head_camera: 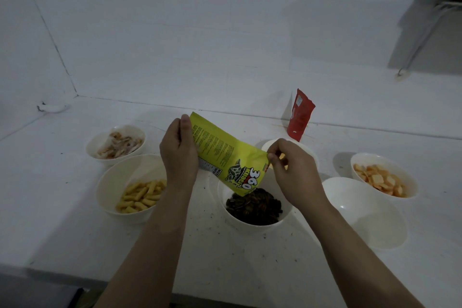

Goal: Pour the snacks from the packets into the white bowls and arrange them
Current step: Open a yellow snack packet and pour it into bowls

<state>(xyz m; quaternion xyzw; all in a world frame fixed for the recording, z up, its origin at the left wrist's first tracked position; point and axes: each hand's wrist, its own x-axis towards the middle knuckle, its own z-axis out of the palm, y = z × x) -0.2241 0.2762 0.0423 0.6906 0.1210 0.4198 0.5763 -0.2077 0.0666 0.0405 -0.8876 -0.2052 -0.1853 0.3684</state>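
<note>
A yellow-green snack packet (pixel 222 152) is tilted mouth-down over a white bowl (pixel 232 215) that holds dark sunflower seeds (pixel 255 205). My left hand (pixel 178 152) grips the packet's upper left end. My right hand (pixel 292 170) pinches its right corner between thumb and fingers. The packet's lower edge almost touches the seeds.
On the white counter stand a bowl of yellow sticks (pixel 112 182), a bowl of pale crisps (pixel 100 150), a bowl of orange crackers (pixel 410 177), an empty bowl (pixel 370 212) and a bowl partly hidden behind my right hand (pixel 310 150). A red packet (pixel 300 115) leans on the back wall.
</note>
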